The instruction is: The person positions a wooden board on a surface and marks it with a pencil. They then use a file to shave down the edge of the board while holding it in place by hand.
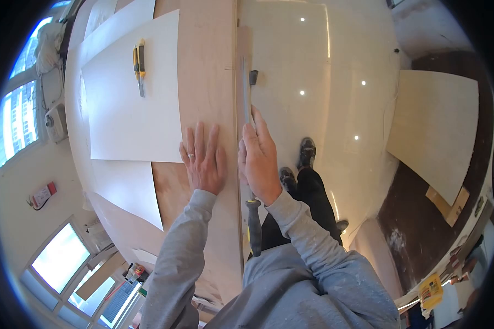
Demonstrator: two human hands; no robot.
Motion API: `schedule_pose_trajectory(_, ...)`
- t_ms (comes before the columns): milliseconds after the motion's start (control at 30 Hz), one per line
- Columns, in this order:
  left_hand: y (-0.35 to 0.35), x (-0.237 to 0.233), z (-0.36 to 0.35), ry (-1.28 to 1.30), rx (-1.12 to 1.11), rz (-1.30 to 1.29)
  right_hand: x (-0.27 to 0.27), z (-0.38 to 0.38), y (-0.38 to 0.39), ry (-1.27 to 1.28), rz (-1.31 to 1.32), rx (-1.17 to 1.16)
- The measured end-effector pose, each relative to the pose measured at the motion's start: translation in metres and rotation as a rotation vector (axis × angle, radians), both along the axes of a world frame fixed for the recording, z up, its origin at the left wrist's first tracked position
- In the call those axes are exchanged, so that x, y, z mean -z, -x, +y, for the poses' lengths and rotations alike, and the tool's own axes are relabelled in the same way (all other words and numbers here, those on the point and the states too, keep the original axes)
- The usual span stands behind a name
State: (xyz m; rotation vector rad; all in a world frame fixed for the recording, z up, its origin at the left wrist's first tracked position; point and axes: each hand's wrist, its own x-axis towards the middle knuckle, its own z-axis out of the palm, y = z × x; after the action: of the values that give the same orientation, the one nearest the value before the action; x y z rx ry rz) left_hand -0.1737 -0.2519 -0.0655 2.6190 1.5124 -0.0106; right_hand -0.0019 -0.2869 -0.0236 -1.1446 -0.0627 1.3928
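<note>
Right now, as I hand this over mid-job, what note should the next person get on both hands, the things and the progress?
Left hand: open, flat on the plywood board, close to its right edge.
Right hand: closed over the long tool, which lies along that edge with its dark handle toward the body.
Utility knife: lies on the white sheet, away from both hands.
Done: the white sheet is laid on the board.
Left: how much of the edge has been worked cannot be told.
</note>
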Motion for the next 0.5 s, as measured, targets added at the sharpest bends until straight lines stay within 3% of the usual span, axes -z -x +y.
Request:
schedule_pose_trajectory(267, 0.001, 0.003, 0.001, 0.013, -0.005, 0.017, 0.007, 0.023, -0.027, -0.020, -0.010, 0.007)
schedule_pose_trajectory(433, 0.004, 0.007, 0.001, 0.015, 0.003, 0.018, -0.007, 0.029, -0.052, 0.041, 0.214, -0.021)
schedule_pose_trajectory(500, 0.005, 0.006, 0.001, 0.019, 0.004, 0.013, -0.009, 0.028, -0.064, 0.024, 0.189, -0.034)
